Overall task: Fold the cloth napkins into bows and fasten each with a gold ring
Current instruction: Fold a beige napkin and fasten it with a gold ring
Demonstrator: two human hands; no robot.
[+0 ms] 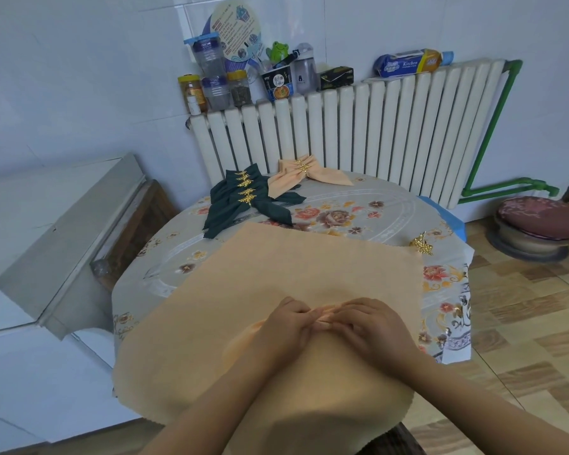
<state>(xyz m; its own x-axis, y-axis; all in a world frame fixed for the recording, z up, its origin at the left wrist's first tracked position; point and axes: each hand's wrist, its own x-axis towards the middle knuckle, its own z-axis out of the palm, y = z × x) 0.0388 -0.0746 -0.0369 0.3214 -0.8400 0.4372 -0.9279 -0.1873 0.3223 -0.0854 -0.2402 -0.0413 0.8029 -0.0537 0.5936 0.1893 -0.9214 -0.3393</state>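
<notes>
A peach cloth napkin [276, 274] lies spread flat over the near half of the round table. My left hand [284, 323] and my right hand [372, 323] sit side by side at its middle, fingertips pinching small pleats of the cloth between them. A loose gold leaf ring [421, 244] lies by the napkin's far right corner. At the far side of the table lie several dark green napkin bows [243, 201] with gold rings and peach napkin bows [304, 175] with gold rings.
The table wears a grey floral tablecloth [342, 215]. A white radiator [358, 126] stands behind it, with jars and bottles [217, 83] on top. A grey cabinet [66, 231] is at the left, a cushioned stool [539, 224] on the floor at the right.
</notes>
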